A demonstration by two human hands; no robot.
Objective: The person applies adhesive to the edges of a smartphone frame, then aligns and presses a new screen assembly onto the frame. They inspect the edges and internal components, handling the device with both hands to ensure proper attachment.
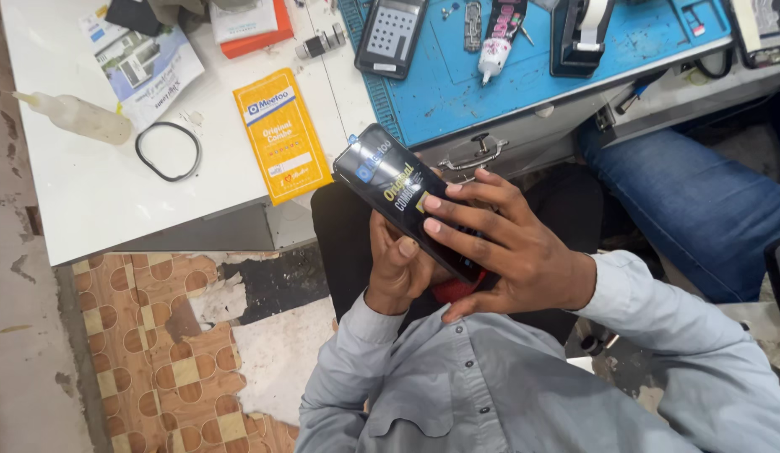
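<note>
While held over the lap, below the counter (96,210) edge: black phone screen panel (404,195) with printed protective film, tilted, top end toward upper left. Left hand (398,268) under it, fingers curled around the lower back, thumb up on the near edge — closed on the panel. Right hand (507,243) laid across the lower half of the panel's face, fingers (457,201) spread and pressed flat on the film, thumb tucked beneath near something red, only partly visible; gripping the panel too, not fully closed. Both sleeves grey, buttoned shirt below.

On white counter, well apart from the hands: yellow flat packet (281,134) just left of the panel's top corner, near but not touching as far as can be told; black rubber ring (168,151) left of the packet; clear squeeze bottle (75,116) lying on its side at far left; printed leaflet (143,67) above the ring; orange-and-white box (247,25) at top.

On blue work mat (457,84) to the right: dark flat device with a grid face (392,35), white tube with pink label (497,42), black tape dispenser (581,33). Metal drawer latch (472,155) under the mat edge. Blue-jeaned leg of another person (692,201) at right. Patterned, worn floor (155,335) at lower left.
</note>
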